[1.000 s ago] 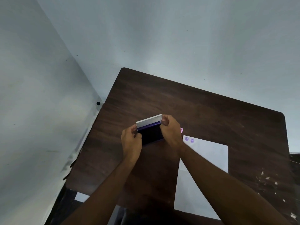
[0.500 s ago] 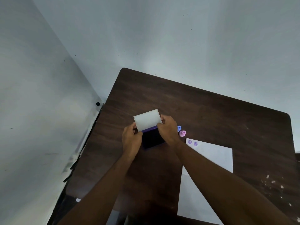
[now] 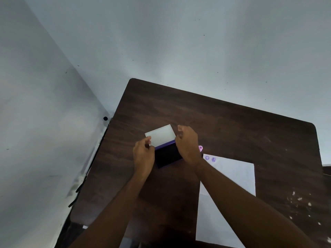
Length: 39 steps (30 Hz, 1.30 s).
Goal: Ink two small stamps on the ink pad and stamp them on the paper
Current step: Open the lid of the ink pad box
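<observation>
A purple ink pad (image 3: 167,156) with a dark inked face lies on the dark wooden table (image 3: 223,122). Its white lid (image 3: 161,135) is swung open and tilts back away from me. My left hand (image 3: 143,154) pinches the lid's near left corner. My right hand (image 3: 188,144) curls against the pad's right edge at the hinge. A small pink stamp (image 3: 200,148) peeks out just right of that hand; a second stamp is hidden. White paper (image 3: 232,176) lies to the right, with two purple stamp marks (image 3: 210,158) at its top left corner.
The table stands in a corner between two pale walls. A narrow gap runs along the table's left edge, with a small black knob (image 3: 105,118) in it. White specks (image 3: 300,199) dot the table's right side. My right forearm crosses the paper's lower left part.
The lid has swung from nearly upright to wide open, leaning back. Both hands stayed at the pad's sides. My right hand now covers the blue stamp that showed half a second ago.
</observation>
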Each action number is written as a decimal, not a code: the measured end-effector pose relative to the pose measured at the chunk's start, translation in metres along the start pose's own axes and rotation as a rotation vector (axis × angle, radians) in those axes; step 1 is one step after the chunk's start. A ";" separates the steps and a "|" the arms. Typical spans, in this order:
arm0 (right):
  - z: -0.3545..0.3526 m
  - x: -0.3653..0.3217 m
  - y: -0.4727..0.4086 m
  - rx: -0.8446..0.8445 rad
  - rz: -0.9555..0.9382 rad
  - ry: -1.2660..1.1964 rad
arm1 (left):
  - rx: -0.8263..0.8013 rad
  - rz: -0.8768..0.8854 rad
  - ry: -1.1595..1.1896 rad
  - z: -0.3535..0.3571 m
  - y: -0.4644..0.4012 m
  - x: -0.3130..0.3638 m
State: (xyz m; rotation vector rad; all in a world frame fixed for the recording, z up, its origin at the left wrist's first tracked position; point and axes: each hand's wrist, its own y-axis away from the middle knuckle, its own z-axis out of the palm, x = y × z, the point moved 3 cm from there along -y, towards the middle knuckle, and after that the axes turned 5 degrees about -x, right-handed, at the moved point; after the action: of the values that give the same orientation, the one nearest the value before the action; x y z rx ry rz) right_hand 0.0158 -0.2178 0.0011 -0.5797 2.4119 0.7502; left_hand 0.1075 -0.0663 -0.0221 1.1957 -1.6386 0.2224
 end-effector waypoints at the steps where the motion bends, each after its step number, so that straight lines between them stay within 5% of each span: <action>1: -0.009 0.000 0.003 0.045 -0.075 0.068 | -0.011 0.031 0.012 0.001 0.003 0.002; 4: -0.037 0.011 0.010 0.202 -0.167 0.228 | -0.045 0.135 0.016 0.010 0.011 0.014; 10: -0.056 0.050 0.004 0.141 0.198 0.036 | -0.178 0.170 -0.012 0.038 0.021 0.026; 17: -0.042 0.053 0.005 0.117 0.076 0.289 | -0.194 0.156 -0.015 0.047 0.025 0.027; 26: -0.031 0.060 0.000 0.099 0.069 0.311 | -0.190 0.120 -0.048 0.045 0.028 0.026; 34: -0.039 0.059 0.013 0.214 -0.072 0.009 | -0.243 0.107 -0.022 0.059 0.031 0.035; 39: -0.045 0.066 0.031 0.203 0.038 -0.331 | -0.312 0.076 0.057 0.069 0.029 0.044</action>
State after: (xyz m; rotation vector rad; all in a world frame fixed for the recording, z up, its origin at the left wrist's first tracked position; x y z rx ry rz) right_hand -0.0672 -0.2377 0.0043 -0.3019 2.1616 0.5575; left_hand 0.0441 -0.1224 -0.0052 0.8845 -1.6022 0.0450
